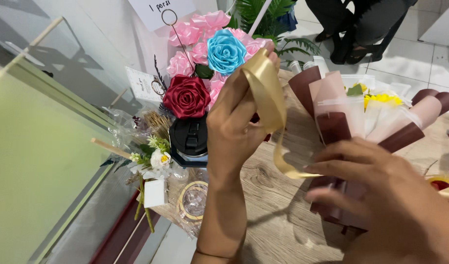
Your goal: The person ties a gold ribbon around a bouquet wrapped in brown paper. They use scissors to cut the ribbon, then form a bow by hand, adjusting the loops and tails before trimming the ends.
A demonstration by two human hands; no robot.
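- Right hand point(381, 195): nearest the camera, laid over the lower stem end of a wrapped bouquet point(376, 117); fingers are curled onto the wrapping, and one end of a gold ribbon point(271, 98) is pinned beneath them.
- Gold ribbon: run from under the right hand up to the left hand point(236, 122), where it is pinched closed between the raised fingertips.
- Wrapped bouquet: laid on the wooden counter point(273, 215), yellow blooms pointing away from the right hand.
- Satin roses point(205, 63): pink, blue and red, stood just beyond the left hand, with a black lid point(189, 139) beside its wrist.
- Risk: the ribbon could be twisted or slip free if the pinch is loosened; the roses could be knocked by the raised left hand.
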